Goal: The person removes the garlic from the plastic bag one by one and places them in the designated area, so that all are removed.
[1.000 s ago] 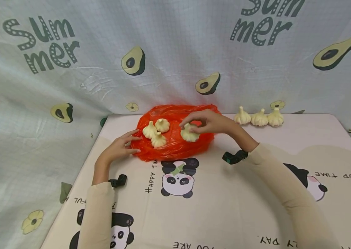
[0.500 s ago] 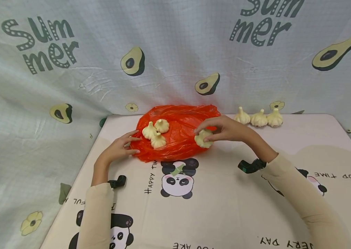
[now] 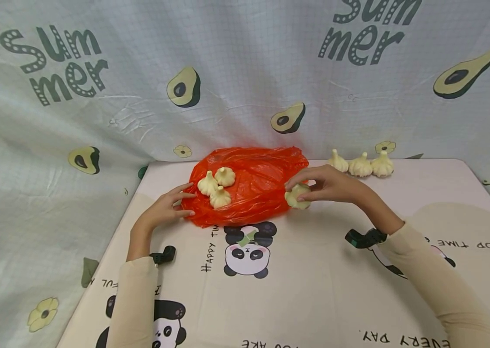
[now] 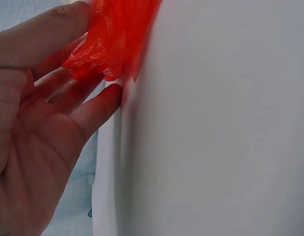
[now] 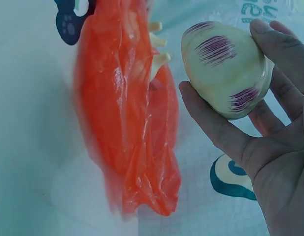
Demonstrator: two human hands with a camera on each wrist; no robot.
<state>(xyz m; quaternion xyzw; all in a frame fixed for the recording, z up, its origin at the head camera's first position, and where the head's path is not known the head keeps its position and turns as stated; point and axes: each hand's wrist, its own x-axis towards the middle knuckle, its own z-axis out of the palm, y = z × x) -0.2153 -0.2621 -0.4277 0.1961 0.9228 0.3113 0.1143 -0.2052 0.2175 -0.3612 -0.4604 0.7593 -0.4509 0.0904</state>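
Note:
A garlic bulb (image 3: 298, 196), cream with purple streaks in the right wrist view, is held between the thumb and fingers of my right hand (image 3: 329, 184). That hand is at the right end of a crumpled red plastic bag (image 3: 253, 181). Three garlic bulbs (image 3: 216, 186) sit together on the bag's left part. My left hand (image 3: 160, 208) touches the bag's left edge, fingers and thumb spread apart. In the left wrist view, the bag's edge (image 4: 105, 49) lies between the thumb and fingers, and some fingers show partly behind the red film.
Three more garlic bulbs (image 3: 360, 165) stand in a row at the table's back right edge. A hanging cloth (image 3: 236, 72) with avocado prints rises behind the table. The tabletop (image 3: 297, 290) has a panda-printed cover. Both wrists carry small black cameras.
My right hand has moved right and slightly toward me with the garlic bulb, from over the bag to its right edge. The left hand has stayed at the bag's left edge.

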